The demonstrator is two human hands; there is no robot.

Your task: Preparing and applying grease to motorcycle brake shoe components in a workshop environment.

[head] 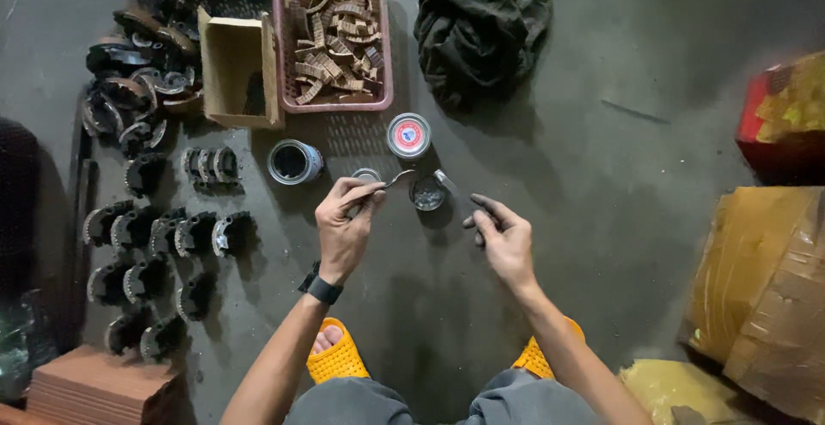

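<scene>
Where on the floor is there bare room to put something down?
Bare floor lies right of the right hand, between the dark cloth and the cardboard boxes. Left of the left hand it is crowded: rows of brake shoes, an open tin, a pink basket.

- Bare floor (619,219) lies open right of the right hand's fingers (483,210).
- Small open tin (427,193) sits between both hands' fingers.
- Beyond the left hand's fingers (361,191): open can (294,163), red-lidded can (408,135).
- Brake shoes (180,234) crowd their left.

I squat on a dark grey concrete floor (653,64), dimly lit, w/ cardboard boxes (765,296) at right & reddish bricks (90,386) bottom left.
</scene>
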